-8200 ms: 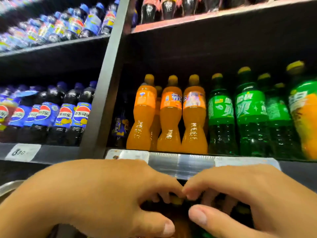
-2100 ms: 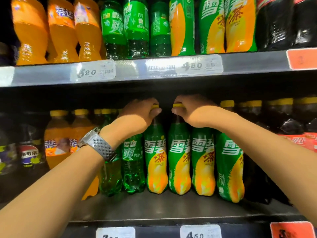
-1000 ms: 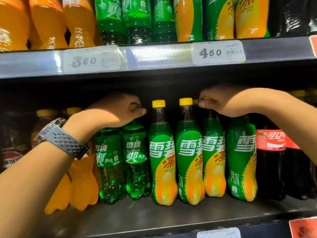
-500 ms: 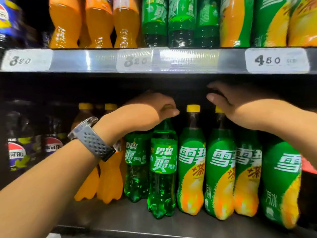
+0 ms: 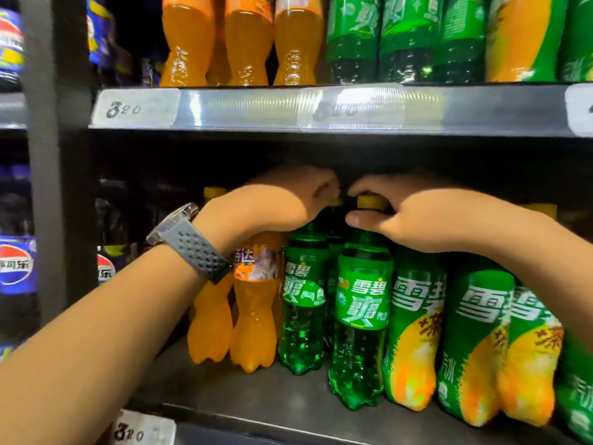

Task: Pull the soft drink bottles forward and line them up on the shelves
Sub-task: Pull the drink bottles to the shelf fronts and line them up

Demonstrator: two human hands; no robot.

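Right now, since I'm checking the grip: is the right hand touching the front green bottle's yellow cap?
Touching. The head view shows the right hand with fingers curled over the yellow cap, thumb just below it on the green bottle.

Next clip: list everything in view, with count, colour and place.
Orange plastic soda bottles: at least five; three upper shelf, two lower, left.
Clear green plastic soda bottles: six; three upper, three lower, centre.
Green-and-yellow wrapped bottles: at least five; right, both shelves.
Blue-labelled dark cola bottles: several; far left.
White price tags: four; grey shelf edges.
Grey perforated-band wristwatch: one; left wrist.
Left hand: grip on a clear green bottle's top.
Right hand: grip on front clear green bottle's yellow cap.
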